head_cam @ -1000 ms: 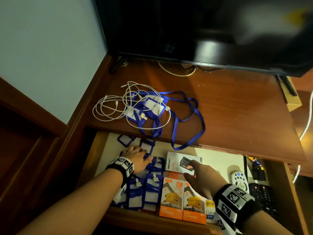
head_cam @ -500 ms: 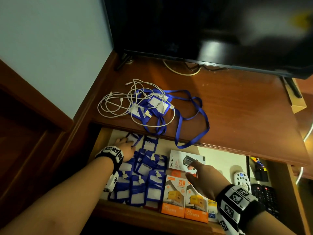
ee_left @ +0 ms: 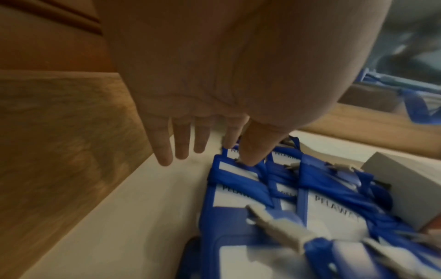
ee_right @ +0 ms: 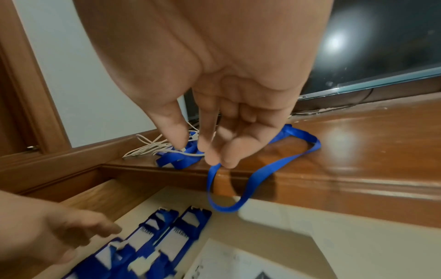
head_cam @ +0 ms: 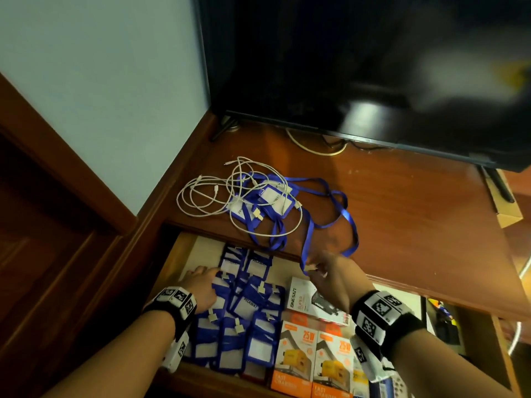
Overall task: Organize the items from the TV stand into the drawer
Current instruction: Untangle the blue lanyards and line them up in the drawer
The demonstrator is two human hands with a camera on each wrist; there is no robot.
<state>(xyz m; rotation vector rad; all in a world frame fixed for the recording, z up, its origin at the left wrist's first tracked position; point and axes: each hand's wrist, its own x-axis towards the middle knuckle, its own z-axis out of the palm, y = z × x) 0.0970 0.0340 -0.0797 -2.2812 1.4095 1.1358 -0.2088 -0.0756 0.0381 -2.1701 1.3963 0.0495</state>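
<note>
R hand (head_cam: pixel 330 280) is up at the front edge of the TV stand (head_cam: pixel 402 225), fingers (ee_right: pixel 210 149) bunched w/ thumb, pinching the blue lanyard (ee_right: pixel 248 179) where its loop hangs over the edge. From the fingertips the strap drops into the drawer (head_cam: pixel 172 254) below and curves back up onto the worktop. Just beyond the fingers, further in on the stand: rest of the lanyard pile w/ badge holders (head_cam: pixel 270 199), tangled w/ white cables (head_cam: pixel 207 196). Behind that, the TV (head_cam: pixel 359 67).

L hand (head_cam: pixel 201 285) is down in the drawer, fingers (ee_left: pixel 164 151) straight and spread, not gripping anything. Thumb tip (ee_left: pixel 253 152) presses the top edge of a blue badge holder (ee_left: pixel 236 175); the other fingers sit over the pale drawer liner, next to the drawer's L wall. Whether they touch the liner: can't tell.

Under and to the R of the L fingers: rows of blue badge holders (head_cam: pixel 247 320) already laid flat in the drawer, overlapping. R of those, below the R wrist: white charger box (head_cam: pixel 304 297) and two orange 25W charger boxes (head_cam: pixel 313 357) side by side at the drawer front.
</note>
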